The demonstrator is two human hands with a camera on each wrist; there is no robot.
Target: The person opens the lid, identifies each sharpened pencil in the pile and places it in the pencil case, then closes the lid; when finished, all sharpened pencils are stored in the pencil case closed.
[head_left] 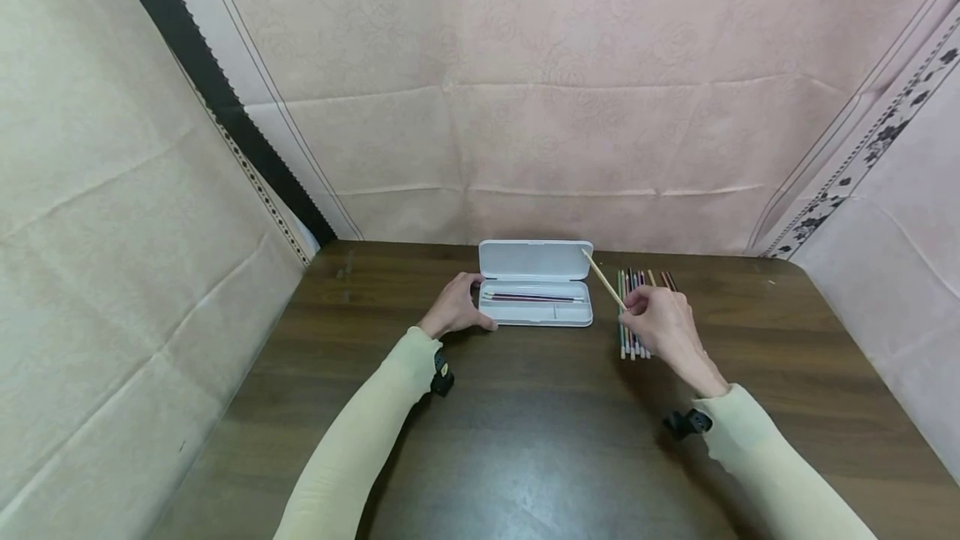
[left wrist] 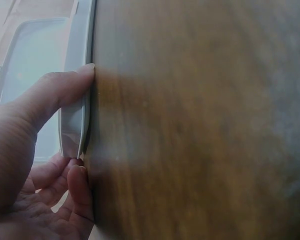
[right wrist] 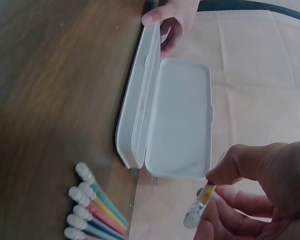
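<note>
A white pencil case (head_left: 536, 316) lies with its lid raised at the back of the table, a few dark pencils (head_left: 532, 298) lying lengthwise inside. My left hand (head_left: 457, 304) grips the case's left end, thumb along the front wall and fingers behind. Between thumb and fingers, my right hand (head_left: 660, 322) pinches a yellow pencil (head_left: 603, 280) with a white eraser (right wrist: 192, 220) at the end nearer the hand. Its far end overlaps the lid's right edge in the head view. Beneath the right hand lie several coloured pencils (right wrist: 105, 202) side by side, their white erasers toward me.
The brown wooden table (head_left: 517, 432) ends just behind the case, where a pale cloth (head_left: 555, 140) hangs. More cloth (head_left: 127, 257) hangs along the left side and the right. Both wrists carry small black cameras (head_left: 442, 375).
</note>
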